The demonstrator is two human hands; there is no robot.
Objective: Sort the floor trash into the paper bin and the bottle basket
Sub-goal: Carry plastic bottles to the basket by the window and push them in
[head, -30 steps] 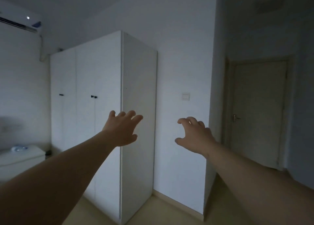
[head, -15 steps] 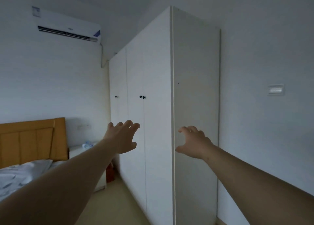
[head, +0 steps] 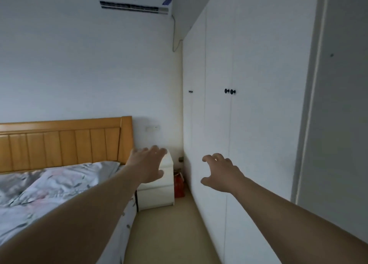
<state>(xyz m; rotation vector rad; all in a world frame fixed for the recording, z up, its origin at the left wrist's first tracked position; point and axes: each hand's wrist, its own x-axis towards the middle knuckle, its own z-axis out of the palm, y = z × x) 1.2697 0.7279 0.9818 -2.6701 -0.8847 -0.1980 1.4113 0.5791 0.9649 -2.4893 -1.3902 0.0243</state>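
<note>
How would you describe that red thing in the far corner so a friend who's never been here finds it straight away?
Follow the white wardrobe along the right-hand wall to the far corner, where a white nightstand stands beside the bed. On the floor in the narrow gap between them sits the red bag-like object, the only red thing among white furniture.

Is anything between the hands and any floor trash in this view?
No trash, bin or basket shows here, so no obstacle can be judged. The left hand and right hand hover empty above the floor between bed and wardrobe.
</note>
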